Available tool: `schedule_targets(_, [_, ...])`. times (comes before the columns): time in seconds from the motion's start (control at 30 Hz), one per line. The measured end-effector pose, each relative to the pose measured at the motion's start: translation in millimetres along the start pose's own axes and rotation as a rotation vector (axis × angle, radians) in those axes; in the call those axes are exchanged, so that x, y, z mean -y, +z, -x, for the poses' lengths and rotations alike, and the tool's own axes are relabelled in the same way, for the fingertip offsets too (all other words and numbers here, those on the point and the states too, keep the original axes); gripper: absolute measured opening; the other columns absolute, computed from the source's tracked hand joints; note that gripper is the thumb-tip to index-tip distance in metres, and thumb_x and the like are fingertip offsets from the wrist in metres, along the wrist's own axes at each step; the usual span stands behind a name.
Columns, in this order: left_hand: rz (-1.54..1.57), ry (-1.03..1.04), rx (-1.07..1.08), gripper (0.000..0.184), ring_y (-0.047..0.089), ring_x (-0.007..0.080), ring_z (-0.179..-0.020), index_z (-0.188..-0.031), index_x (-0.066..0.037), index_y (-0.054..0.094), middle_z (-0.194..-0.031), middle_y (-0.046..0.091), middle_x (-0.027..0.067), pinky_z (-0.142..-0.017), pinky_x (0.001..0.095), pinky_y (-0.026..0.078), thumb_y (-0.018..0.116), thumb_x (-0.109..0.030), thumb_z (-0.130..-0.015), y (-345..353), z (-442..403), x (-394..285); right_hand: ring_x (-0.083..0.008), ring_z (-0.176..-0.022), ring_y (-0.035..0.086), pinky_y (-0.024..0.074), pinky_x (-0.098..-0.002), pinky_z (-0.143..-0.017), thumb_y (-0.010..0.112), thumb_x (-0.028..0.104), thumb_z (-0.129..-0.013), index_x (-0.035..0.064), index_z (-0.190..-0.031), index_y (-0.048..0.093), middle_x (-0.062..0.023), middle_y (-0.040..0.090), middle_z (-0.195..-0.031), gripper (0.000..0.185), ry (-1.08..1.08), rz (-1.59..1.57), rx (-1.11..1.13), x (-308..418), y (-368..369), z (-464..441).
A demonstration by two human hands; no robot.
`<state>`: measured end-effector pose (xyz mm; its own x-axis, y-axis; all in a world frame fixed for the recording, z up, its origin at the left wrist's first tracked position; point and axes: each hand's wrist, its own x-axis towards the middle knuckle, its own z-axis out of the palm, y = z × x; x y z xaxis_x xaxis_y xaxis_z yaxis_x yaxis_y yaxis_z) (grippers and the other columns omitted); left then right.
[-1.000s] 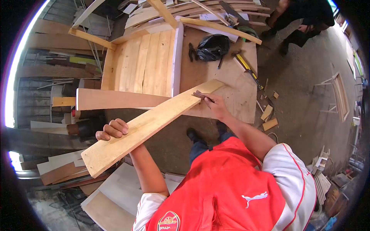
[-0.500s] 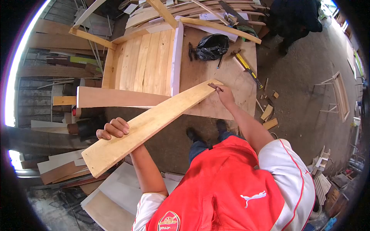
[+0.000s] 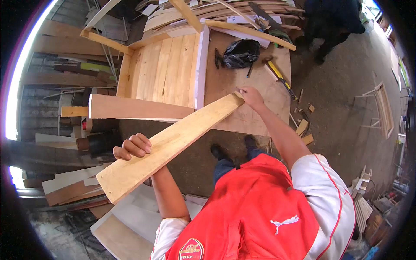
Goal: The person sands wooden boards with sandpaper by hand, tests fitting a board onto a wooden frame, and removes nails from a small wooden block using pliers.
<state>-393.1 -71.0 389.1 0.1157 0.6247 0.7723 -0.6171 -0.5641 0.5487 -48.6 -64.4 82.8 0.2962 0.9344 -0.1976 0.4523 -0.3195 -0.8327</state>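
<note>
A long, tapering pale wooden board [image 3: 173, 141] slants across in front of me, its wide end at lower left. My left hand [image 3: 133, 146] is closed round the board near that wide end, fingers over the top edge. At the narrow far end is my right hand [image 3: 252, 98], fingers pinched on a small dark flat piece [image 3: 238, 90] against the board's tip. What kind of piece it is cannot be made out. Beyond the board stands a wooden frame with a slatted panel [image 3: 167, 69], beside a plywood sheet [image 3: 225, 119].
On the plywood lie a black plastic bag [image 3: 240, 53] and a yellow-and-black-handled hammer [image 3: 279, 73]. Wood offcuts [image 3: 302, 126] litter the floor at right. Stacked boards [image 3: 71, 186] lie at left. A person in dark clothing [image 3: 331, 24] is at the upper right.
My right hand has slid a little up over the board's narrow end with the small dark piece. The board has shifted slightly; my left hand keeps its grip.
</note>
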Motion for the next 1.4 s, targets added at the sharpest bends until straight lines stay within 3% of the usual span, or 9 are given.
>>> schedule_targets(0.1, [-0.004, -0.031, 0.065, 0.036, 0.053, 0.0209, -0.058, -0.09, -0.009, 0.053, -0.067, 0.055, 0.0094, -0.058, 0.0346, 0.045, 0.054, -0.043, -0.101, -0.3, 0.3, -3.4, -0.0335, -0.104, 0.068, 0.052, -0.0431, -0.09, 0.055, 0.027, -0.097, 0.0194, -0.12, 0.073, -0.0154, 0.071, -0.114, 0.031, 0.154, 0.196, 0.065, -8.9, 9.6, -19.1])
schedule_targets(0.3, [0.011, -0.051, 0.061, 0.036, 0.054, 0.0212, -0.055, -0.085, -0.01, 0.05, -0.065, 0.057, 0.0109, -0.054, 0.0345, 0.044, 0.058, -0.041, -0.099, -6.8, 6.1, -6.8, -0.0348, -0.097, 0.07, 0.0541, -0.0454, -0.086, 0.054, 0.032, -0.097, 0.0233, -0.116, 0.075, -0.014, 0.073, -0.107, 0.03, -0.071, -0.096, 0.289, 5.5, 18.5, -22.4])
schedule_targets(0.4, [0.062, -0.07, 0.034, 0.037, 0.059, 0.0239, -0.055, -0.083, -0.01, 0.048, -0.066, 0.061, 0.0137, -0.055, 0.0358, 0.046, 0.061, -0.041, -0.097, -7.5, 7.6, -6.8, -0.0317, -0.099, 0.071, 0.0542, -0.0435, -0.088, 0.055, 0.031, -0.097, 0.0275, -0.118, 0.075, -0.0121, 0.074, -0.109, 0.028, 0.108, 0.231, 0.157, 34.9, -6.3, -10.1])
schedule_targets(0.6, [0.072, -0.102, 0.089, 0.036, 0.06, 0.0242, -0.054, -0.082, -0.011, 0.046, -0.066, 0.062, 0.0141, -0.054, 0.0353, 0.046, 0.061, -0.04, -0.097, -23.5, 4.7, -7.2, -0.0255, -0.098, 0.072, 0.053, -0.0385, -0.089, 0.058, 0.027, -0.097, 0.0282, -0.12, 0.075, -0.0108, 0.075, -0.109, 0.028, -0.147, -0.042, 0.28, 33.3, 11.6, -13.7])
schedule_targets(0.73, [0.065, -0.04, 0.081, 0.034, 0.06, 0.024, -0.054, -0.082, -0.011, 0.046, -0.066, 0.063, 0.0137, -0.054, 0.0361, 0.047, 0.06, -0.038, -0.098, -14.6, 4.1, -3.7, -0.0296, -0.102, 0.071, 0.0534, -0.0406, -0.091, 0.064, 0.031, -0.093, 0.0221, -0.116, 0.076, -0.0104, 0.074, -0.112, 0.027, 0.15, 0.158, 0.186, 34.0, -1.0, -16.3])
schedule_targets(0.93, [0.084, -0.089, 0.101, 0.035, 0.059, 0.023, -0.055, -0.083, -0.011, 0.048, -0.066, 0.062, 0.0131, -0.054, 0.0354, 0.046, 0.061, -0.04, -0.097, -21.8, 5.0, -5.9, -0.0282, -0.101, 0.071, 0.0535, -0.039, -0.091, 0.064, 0.025, -0.093, 0.0163, -0.115, 0.076, -0.0129, 0.074, -0.111, 0.027, -0.306, -0.409, 0.38, 92.4, 13.2, 30.9])
schedule_targets(1.07, [0.084, -0.071, 0.09, 0.036, 0.059, 0.0228, -0.054, -0.083, -0.011, 0.048, -0.065, 0.062, 0.0131, -0.053, 0.0351, 0.046, 0.062, -0.04, -0.096, -16.0, 1.3, -3.8, -0.0311, -0.102, 0.07, 0.0539, -0.0407, -0.088, 0.06, 0.026, -0.095, 0.0166, -0.115, 0.076, -0.0114, 0.074, -0.112, 0.027, -0.134, 0.08, 0.24, 105.7, -7.5, 30.4])
schedule_targets(1.27, [0.095, -0.079, 0.084, 0.036, 0.06, 0.0232, -0.053, -0.082, -0.011, 0.047, -0.065, 0.063, 0.0135, -0.053, 0.0349, 0.047, 0.063, -0.041, -0.096, -15.2, 1.5, -4.0, -0.0351, -0.096, 0.07, 0.0544, -0.0431, -0.084, 0.056, 0.031, -0.096, 0.0229, -0.115, 0.076, -0.0148, 0.073, -0.108, 0.028, -0.477, -0.142, 0.385, 211.5, -11.0, 86.6])
schedule_targets(1.4, [0.092, -0.065, 0.101, 0.036, 0.06, 0.0229, -0.053, -0.081, -0.011, 0.047, -0.065, 0.063, 0.0132, -0.053, 0.0346, 0.047, 0.062, -0.039, -0.097, -17.5, -1.2, -2.6, -0.0346, -0.097, 0.07, 0.0544, -0.0426, -0.085, 0.056, 0.03, -0.096, 0.0248, -0.117, 0.075, -0.0142, 0.073, -0.108, 0.029, -0.376, -0.022, 0.375, 214.7, -15.7, 86.7])
